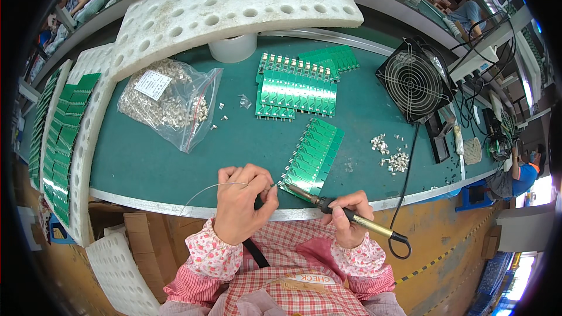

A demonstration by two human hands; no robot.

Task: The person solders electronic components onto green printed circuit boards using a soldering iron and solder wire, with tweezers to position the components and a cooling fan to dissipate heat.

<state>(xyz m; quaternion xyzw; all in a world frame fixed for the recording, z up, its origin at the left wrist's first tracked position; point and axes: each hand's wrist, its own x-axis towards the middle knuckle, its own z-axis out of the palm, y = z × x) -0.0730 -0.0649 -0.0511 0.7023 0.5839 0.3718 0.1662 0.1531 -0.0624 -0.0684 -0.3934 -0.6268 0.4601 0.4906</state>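
My left hand (pixel 249 200) is closed in a pinch on a thin solder wire (pixel 202 190), whose free length curves off to the left. In my right hand (pixel 349 217) is a soldering iron (pixel 357 218) with a black grip and a brass-coloured rear part. Its tip meets the near left corner of a green circuit board panel (pixel 313 155) that lies on the bench, with a row of small connectors along its left edge. My left fingertips are beside that same corner. The exact contact of wire and tip is too small to tell.
Stacked green boards (pixel 297 90) lie farther back. A bag of small white connectors (pixel 167 99) is at left, loose connectors (pixel 395 161) at right. A black fan (pixel 414 81) stands at the back right, with the iron's cord (pixel 408 167) nearby. Perforated white foam sheets (pixel 246 6) border the bench.
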